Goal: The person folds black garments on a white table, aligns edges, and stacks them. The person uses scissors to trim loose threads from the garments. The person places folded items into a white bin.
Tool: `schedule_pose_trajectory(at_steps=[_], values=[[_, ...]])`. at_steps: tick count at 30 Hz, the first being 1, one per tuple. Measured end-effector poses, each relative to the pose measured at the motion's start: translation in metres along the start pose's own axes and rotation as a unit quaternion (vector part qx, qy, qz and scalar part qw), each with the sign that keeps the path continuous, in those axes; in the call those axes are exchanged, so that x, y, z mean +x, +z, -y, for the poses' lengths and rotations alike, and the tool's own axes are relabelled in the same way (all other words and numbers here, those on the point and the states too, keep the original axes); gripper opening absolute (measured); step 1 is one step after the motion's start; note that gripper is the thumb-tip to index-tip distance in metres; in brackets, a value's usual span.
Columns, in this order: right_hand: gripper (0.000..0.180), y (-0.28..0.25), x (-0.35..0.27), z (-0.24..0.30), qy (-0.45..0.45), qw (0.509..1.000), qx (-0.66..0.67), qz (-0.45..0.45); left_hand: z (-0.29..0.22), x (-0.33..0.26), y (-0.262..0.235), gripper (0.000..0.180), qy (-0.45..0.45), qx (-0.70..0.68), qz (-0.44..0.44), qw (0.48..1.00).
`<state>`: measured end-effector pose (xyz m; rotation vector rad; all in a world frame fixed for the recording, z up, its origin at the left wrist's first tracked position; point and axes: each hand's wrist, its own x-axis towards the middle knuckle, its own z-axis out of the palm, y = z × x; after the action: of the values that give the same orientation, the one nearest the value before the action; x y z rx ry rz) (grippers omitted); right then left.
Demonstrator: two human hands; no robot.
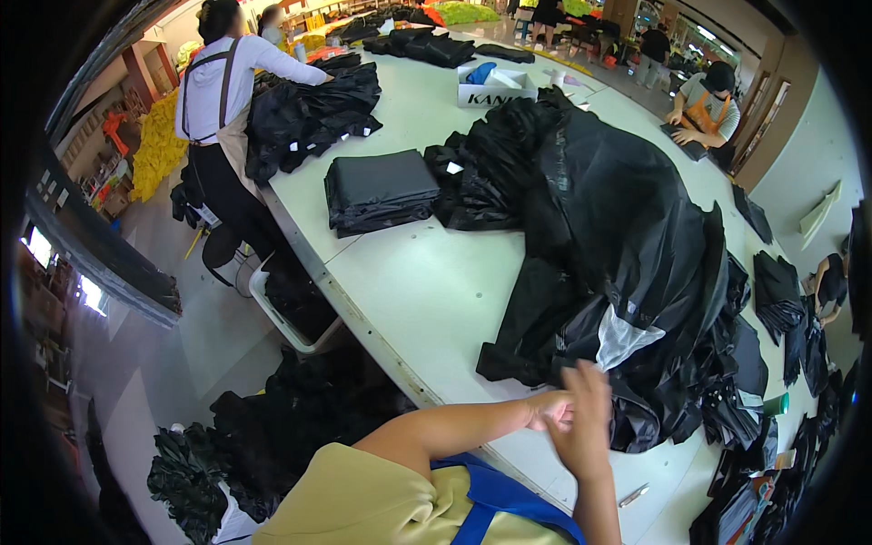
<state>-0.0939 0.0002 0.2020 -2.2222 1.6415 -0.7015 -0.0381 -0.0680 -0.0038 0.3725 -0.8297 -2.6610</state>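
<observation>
My two hands meet over the near side of the white table (427,291). My right hand (586,413) is raised, fingers stretched upward and slightly blurred, with nothing seen in it. Against its palm side lies my left hand (549,409), its fingers partly hidden behind the right. Just beyond them spreads a large heap of shiny black garments (627,209), with a white piece (625,338) showing at its near edge. A neat stack of folded black garments (380,186) sits left of the heap. Near my right forearm lies a small slim metal tool (635,495).
A white box (495,86) with something blue stands behind the heap. Co-workers stand at the table's left (222,82) and far right (708,109). More black garments lie on the floor (300,418) and along the right side (779,295). A white bin (295,331) stands below the left edge.
</observation>
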Motion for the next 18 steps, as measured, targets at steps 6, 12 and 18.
schedule_pose_trajectory(at_steps=[6,12,18], values=[[0.113,0.067,-0.127,-0.109,0.378,0.911,0.043,-0.157,-0.038,-0.049,0.025,0.073,-0.04,-0.155,-0.009,0.987],[0.106,0.103,-0.113,-0.146,0.276,0.918,-0.071,-0.275,0.002,-0.038,0.013,0.09,-0.003,-0.008,-0.089,0.996],[0.101,0.053,-0.09,-0.178,0.412,0.852,-0.1,-0.308,-0.009,-0.076,-0.005,0.086,0.069,0.02,-0.275,0.959]])
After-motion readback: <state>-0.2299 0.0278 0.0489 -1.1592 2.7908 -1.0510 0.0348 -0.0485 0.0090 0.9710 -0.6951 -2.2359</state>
